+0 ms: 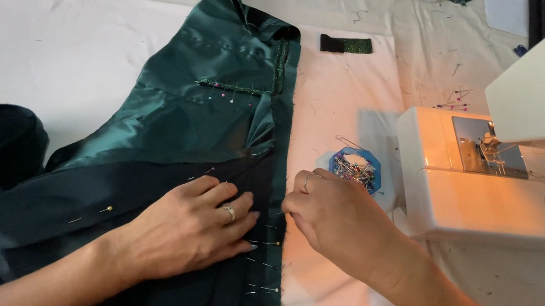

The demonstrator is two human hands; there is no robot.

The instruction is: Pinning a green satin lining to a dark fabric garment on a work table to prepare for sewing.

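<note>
Green satin fabric (207, 115) is lying spread across the white worktop (52, 51), its pinned edge running toward the person. Left hand (194, 231) is pressing flat on the cloth, fingers released and spread, keeping the layers from sliding. Right hand (341, 219) is pinching at the seam edge, fingers clenched, probably on a pin, though it is too small to tell. Pin dish (356, 167) is sitting just beside that hand, sewing machine (496, 177) lit at the right.
</note>
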